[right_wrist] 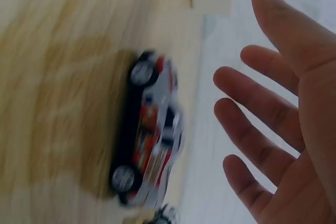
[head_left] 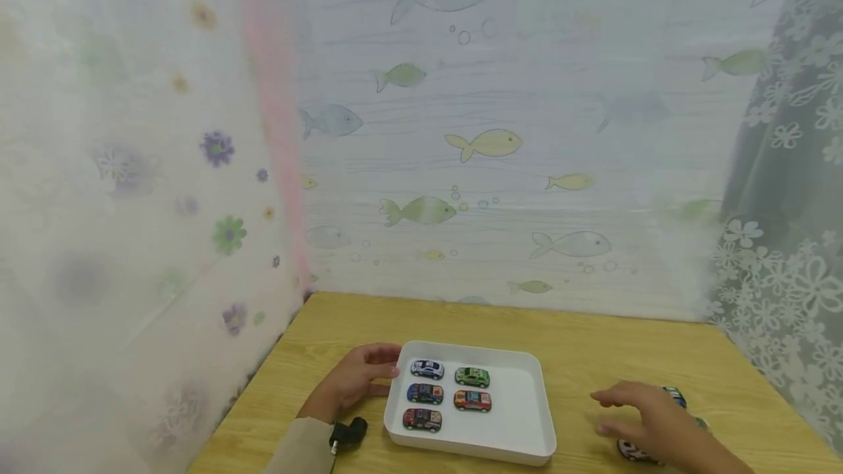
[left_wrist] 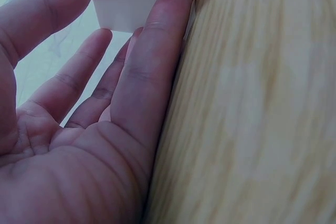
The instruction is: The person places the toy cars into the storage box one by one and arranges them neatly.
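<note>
A white tray (head_left: pixel 515 408) stands on the table with several toy cars in two columns. In the left column are a white-and-blue car (head_left: pixel 427 369), a blue car (head_left: pixel 424 393) and a dark red car (head_left: pixel 422 419); a green car (head_left: pixel 472 377) and a red-and-yellow car (head_left: pixel 472 401) form the other. My left hand (head_left: pixel 361 375) touches the tray's left wall with nearly straight fingers. To the tray's right, my right hand (head_left: pixel 648 415) hovers over loose cars, its fingers spread and nothing held. A white toy car with red markings (right_wrist: pixel 149 135) shows beside it in the right wrist view.
Around the right hand, a white-and-dark car (head_left: pixel 634 452) and a blue-and-green car (head_left: pixel 675 395) are partly hidden by it. A small black device (head_left: pixel 349 432) sits at the left wrist. Patterned curtains (head_left: pixel 487 254) hang behind and beside the wooden table (head_left: pixel 369 315).
</note>
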The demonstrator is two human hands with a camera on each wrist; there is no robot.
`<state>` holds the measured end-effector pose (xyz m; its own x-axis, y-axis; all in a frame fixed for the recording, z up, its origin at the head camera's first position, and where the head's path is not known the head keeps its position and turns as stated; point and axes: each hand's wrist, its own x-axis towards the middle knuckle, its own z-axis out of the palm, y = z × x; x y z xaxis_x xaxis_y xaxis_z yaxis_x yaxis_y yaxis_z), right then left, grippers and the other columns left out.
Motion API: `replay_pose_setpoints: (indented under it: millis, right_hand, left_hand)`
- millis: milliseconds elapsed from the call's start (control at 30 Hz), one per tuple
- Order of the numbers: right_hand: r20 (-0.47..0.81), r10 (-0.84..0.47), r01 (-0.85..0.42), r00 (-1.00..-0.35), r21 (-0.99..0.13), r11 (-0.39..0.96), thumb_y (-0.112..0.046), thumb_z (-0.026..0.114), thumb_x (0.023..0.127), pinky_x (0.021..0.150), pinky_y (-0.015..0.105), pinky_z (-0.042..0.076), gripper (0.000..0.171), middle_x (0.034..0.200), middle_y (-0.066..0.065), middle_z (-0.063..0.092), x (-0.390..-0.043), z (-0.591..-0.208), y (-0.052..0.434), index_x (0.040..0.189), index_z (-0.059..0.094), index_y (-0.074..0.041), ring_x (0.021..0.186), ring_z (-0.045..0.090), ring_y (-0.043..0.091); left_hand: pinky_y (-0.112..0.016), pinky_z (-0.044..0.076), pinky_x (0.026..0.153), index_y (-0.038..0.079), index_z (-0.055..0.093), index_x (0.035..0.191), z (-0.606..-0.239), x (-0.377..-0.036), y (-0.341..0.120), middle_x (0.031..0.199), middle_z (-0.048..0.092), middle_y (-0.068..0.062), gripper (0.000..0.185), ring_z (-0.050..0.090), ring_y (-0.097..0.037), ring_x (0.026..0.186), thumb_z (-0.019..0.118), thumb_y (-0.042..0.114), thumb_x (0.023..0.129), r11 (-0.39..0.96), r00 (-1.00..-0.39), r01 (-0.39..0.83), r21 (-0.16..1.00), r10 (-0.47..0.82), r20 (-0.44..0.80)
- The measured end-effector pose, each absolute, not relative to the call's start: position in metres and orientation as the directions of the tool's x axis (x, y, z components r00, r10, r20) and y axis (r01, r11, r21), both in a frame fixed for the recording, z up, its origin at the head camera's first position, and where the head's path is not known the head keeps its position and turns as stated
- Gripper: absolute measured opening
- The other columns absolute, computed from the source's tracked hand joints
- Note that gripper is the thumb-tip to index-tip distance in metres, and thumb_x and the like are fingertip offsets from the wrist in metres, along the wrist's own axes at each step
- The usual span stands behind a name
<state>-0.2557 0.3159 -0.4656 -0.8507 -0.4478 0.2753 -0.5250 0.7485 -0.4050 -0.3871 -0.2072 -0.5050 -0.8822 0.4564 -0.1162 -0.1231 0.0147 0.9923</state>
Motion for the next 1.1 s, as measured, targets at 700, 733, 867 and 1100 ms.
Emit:
replay_pose_setpoints:
  millis: [700,733,867,1100]
  right_hand:
    - [0.196,-0.549,-0.575,-0.813,-0.422,0.701,-0.032,0.084,0.086,0.062,0.023,0.045,0.026,0.099,-0.018,0.07,-0.252,-0.49,0.377,0.109,0.081,-0.021,0.088,0.055,-0.004]
    - [0.203,-0.562,-0.588,-0.802,-0.429,0.685,-0.03,0.084,0.086,0.061,0.024,0.045,0.024,0.099,-0.018,0.07,-0.252,-0.491,0.378,0.108,0.081,-0.021,0.087,0.055,-0.004]
    - [0.221,-0.582,-0.609,-0.782,-0.468,0.641,-0.028,0.083,0.086,0.061,0.023,0.043,0.019,0.097,-0.021,0.069,-0.253,-0.495,0.378,0.105,0.081,-0.025,0.086,0.055,-0.004]
    - [0.199,-0.558,-0.575,-0.805,-0.492,0.653,-0.03,0.082,0.088,0.061,0.023,0.046,0.015,0.094,-0.018,0.069,-0.252,-0.493,0.377,0.102,0.081,-0.028,0.085,0.054,-0.006]
  left_hand:
    - [-0.047,0.061,0.094,0.001,0.053,0.146,-0.508,-0.387,-0.208,0.144,0.058,-0.018,0.052,0.066,-0.027,0.118,0.071,0.011,0.098,0.017,-0.879,-0.111,0.994,0.464,-0.106]
    - [-0.047,0.061,0.094,0.001,0.053,0.146,-0.508,-0.387,-0.207,0.143,0.059,-0.018,0.052,0.066,-0.027,0.118,0.071,0.011,0.098,0.018,-0.88,-0.112,0.994,0.463,-0.107]
    - [-0.047,0.061,0.093,0.001,0.054,0.145,-0.508,-0.387,-0.207,0.144,0.059,-0.018,0.052,0.066,-0.027,0.119,0.071,0.012,0.098,0.026,-0.882,-0.106,0.994,0.459,-0.106]
    - [-0.046,0.061,0.093,0.002,0.053,0.146,-0.507,-0.387,-0.207,0.145,0.058,-0.018,0.053,0.066,-0.026,0.119,0.072,0.012,0.098,0.035,-0.885,-0.105,0.994,0.452,-0.11]
